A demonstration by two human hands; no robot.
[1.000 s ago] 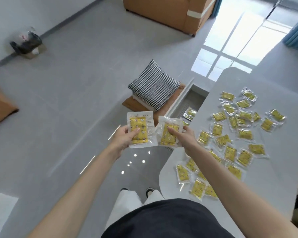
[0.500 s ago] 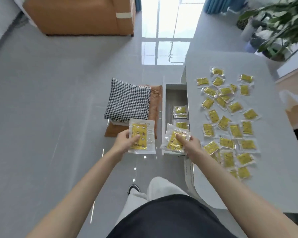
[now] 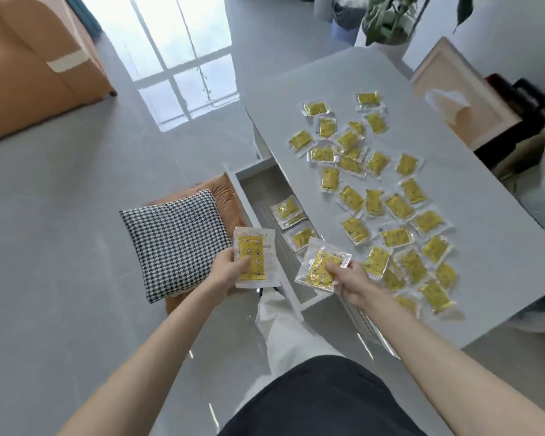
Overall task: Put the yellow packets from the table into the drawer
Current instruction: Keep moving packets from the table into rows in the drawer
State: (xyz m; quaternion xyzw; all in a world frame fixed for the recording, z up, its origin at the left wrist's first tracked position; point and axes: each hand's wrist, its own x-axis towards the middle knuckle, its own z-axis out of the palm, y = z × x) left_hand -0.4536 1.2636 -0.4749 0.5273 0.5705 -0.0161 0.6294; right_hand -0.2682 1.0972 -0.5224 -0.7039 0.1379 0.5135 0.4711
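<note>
My left hand (image 3: 226, 269) pinches a yellow packet (image 3: 254, 255) by its lower edge, just left of the open drawer (image 3: 258, 187). My right hand (image 3: 346, 278) grips a second yellow packet (image 3: 319, 266) over the drawer's near end. Inside the drawer lie a few yellow packets (image 3: 288, 212). Several more yellow packets (image 3: 397, 206) are spread over the grey table (image 3: 491, 247) to the right of both hands.
A houndstooth cushion (image 3: 173, 240) on an orange stool sits left of the drawer. An orange sofa (image 3: 29, 64) stands at the far left. A tissue box (image 3: 456, 99) and a potted plant (image 3: 387, 17) are beyond the table. My legs are below the drawer.
The camera has swung further right, so the table and drawer sit more in the middle. Both hands still hold their packets; the right one has come over the drawer's near end.
</note>
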